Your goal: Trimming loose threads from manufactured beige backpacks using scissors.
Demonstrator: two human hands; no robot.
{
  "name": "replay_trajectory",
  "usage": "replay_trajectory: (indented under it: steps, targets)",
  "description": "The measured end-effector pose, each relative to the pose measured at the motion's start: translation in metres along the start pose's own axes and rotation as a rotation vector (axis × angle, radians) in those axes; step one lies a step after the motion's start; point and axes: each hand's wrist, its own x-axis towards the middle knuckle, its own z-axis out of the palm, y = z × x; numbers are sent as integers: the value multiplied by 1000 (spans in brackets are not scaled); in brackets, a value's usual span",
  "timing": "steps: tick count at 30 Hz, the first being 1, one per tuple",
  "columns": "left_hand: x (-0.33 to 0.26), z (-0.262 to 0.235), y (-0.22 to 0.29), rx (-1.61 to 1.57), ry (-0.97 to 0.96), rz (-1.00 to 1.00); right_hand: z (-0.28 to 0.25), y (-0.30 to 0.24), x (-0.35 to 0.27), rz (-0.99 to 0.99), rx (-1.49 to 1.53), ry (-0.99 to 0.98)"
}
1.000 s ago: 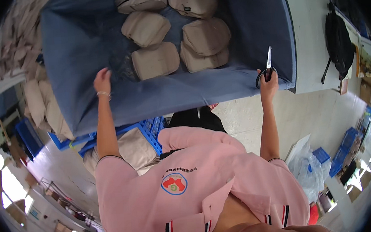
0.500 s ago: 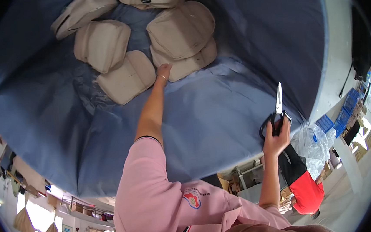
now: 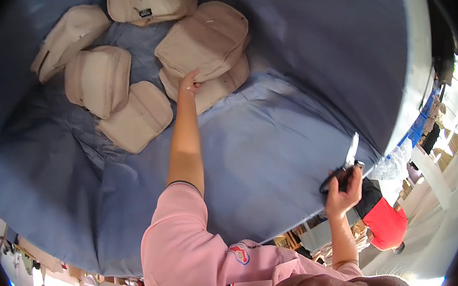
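My left hand (image 3: 189,83) reaches out to two overlapping beige fabric bags. Its fingers are closed at the lower edge of the upper bag (image 3: 205,40), over the lower bag (image 3: 216,87), which is partly covered. In my right hand (image 3: 345,194), off to the right, is a pair of scissors (image 3: 351,152) with black handles, blades pointing up and away from me. To the left of the pair lie a flat beige bag (image 3: 138,118), a boxy bag (image 3: 100,78) overlapping it and a bag on its side (image 3: 70,37). Another bag (image 3: 153,1) with a dark label sits farthest away.
Creased blue-grey cloth (image 3: 240,153) lies under the bags and rises into tall sides around them. A pale rim (image 3: 414,74) edges it at the right. Beyond the near right edge are clear plastic (image 3: 395,165) and a person in a red top (image 3: 386,224).
My left hand has shifted from the lower bag's near edge up to the upper bag's bottom edge. The scissors have tilted a little to the right. The whole view has swung slightly.
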Motion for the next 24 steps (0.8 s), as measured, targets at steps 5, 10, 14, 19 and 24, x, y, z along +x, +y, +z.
replay_trajectory:
  steps: [5,10,14,19,24]
  targets:
    - [-158,-14,63,-249,-89,204,3,-36,23,-25,96,0]
    - [-337,-8,120,14,-196,694,-4,-21,19,-24,277,142]
    - [-525,8,141,118,-296,945,-11,-12,16,45,579,163]
    - [-701,11,79,791,-59,1537,-62,-4,-2,316,1334,209]
    - [-740,19,-70,1545,-127,1990,-119,67,-38,418,1789,242]
